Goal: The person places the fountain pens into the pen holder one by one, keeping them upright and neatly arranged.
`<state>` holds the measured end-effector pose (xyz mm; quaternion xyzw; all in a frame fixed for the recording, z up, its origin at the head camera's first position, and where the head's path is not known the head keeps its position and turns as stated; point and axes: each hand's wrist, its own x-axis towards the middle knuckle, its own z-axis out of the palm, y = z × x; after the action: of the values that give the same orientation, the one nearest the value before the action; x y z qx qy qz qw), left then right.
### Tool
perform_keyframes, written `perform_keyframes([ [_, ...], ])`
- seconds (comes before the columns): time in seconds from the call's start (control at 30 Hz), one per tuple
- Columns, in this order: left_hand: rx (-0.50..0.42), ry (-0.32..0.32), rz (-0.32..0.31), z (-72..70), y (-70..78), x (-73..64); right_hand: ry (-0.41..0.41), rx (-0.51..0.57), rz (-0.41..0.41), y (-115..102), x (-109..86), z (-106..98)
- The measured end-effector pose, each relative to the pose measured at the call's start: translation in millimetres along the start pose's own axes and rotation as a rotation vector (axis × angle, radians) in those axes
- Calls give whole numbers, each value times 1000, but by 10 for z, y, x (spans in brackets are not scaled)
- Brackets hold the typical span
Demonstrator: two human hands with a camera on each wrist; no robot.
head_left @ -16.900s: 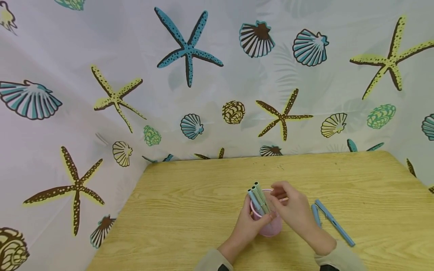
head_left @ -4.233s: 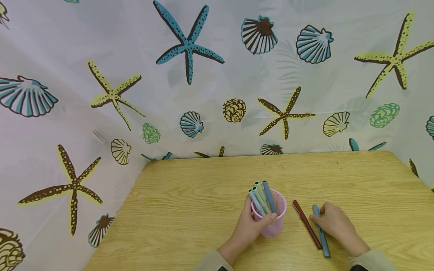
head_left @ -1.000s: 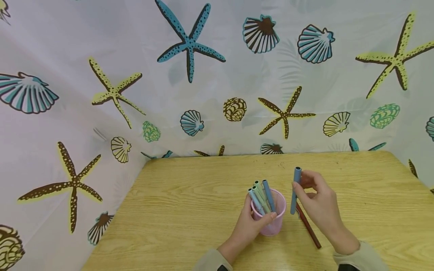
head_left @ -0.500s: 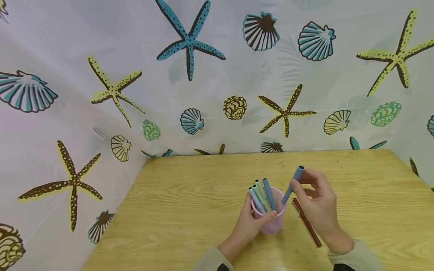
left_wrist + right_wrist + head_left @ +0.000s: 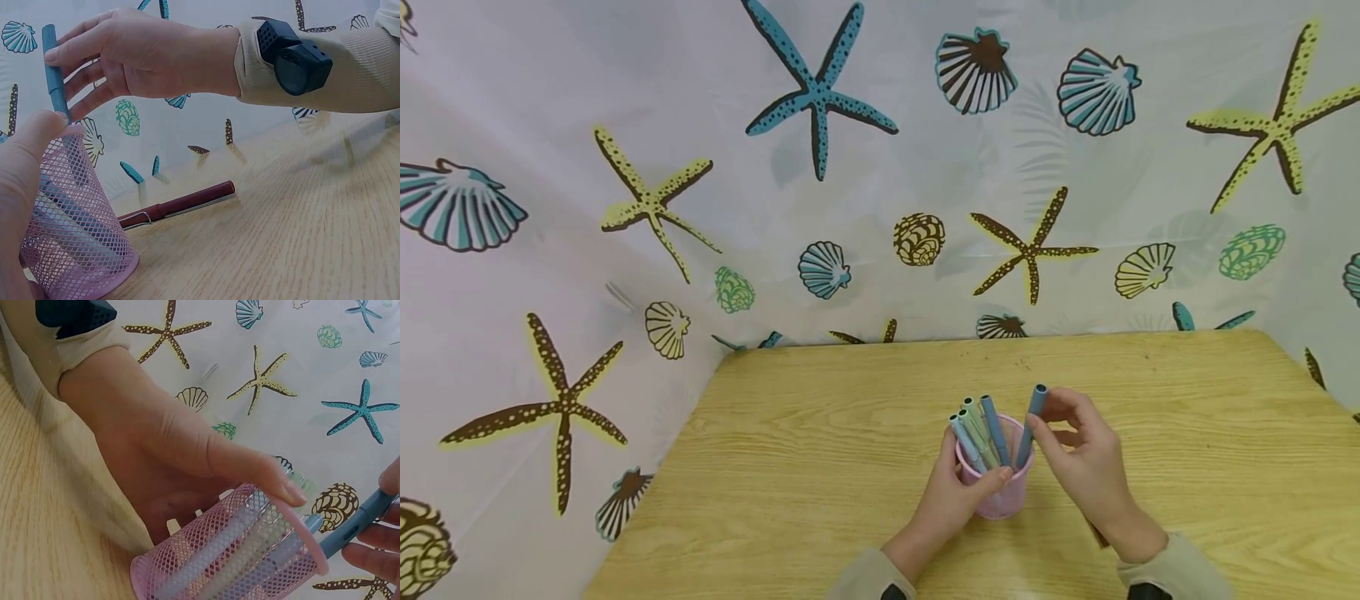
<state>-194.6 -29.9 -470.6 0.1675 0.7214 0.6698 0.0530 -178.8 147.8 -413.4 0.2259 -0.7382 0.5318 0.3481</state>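
My left hand (image 5: 951,498) grips the pink mesh pen cup (image 5: 1004,503), its thumb over the rim. Several pens stand inside: a light blue pen (image 5: 967,444), green pens (image 5: 978,430) and a blue pen (image 5: 995,427). With thumb and fingertips my right hand (image 5: 1086,454) pinches another blue pen (image 5: 1033,415), whose lower end is inside the cup at its right side. The left wrist view shows that blue pen (image 5: 54,74) upright above the rim. A dark red pen (image 5: 181,203) lies on the table beside the cup; in the head view my right hand hides most of it.
The wooden table (image 5: 805,467) extends around the cup. Behind it and at the sides hangs a white curtain (image 5: 865,175) printed with starfish and shells. A dark device (image 5: 294,59) sits on the right sleeve.
Earlier the second blue pen lay on the table by the red one. My right hand has lifted it, tilted it and moved it left into the cup. The left hand has stayed on the cup.
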Motion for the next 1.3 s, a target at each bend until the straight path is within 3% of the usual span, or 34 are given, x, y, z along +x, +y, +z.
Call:
perform_keyframes([
  [0.47,16,4,13,-2,10,2,-80,-116,-49,82,-53,61],
  [0.7,11,5,-4,-4,28,-20,-125,-146,5,201,-123,46],
  [1.0,13,2,10,-3,3,-6,-119,-147,31,208,-127,31],
  [1.3,14,7,14,0,-1,-7,-131,-239,68,229,-144,-36],
])
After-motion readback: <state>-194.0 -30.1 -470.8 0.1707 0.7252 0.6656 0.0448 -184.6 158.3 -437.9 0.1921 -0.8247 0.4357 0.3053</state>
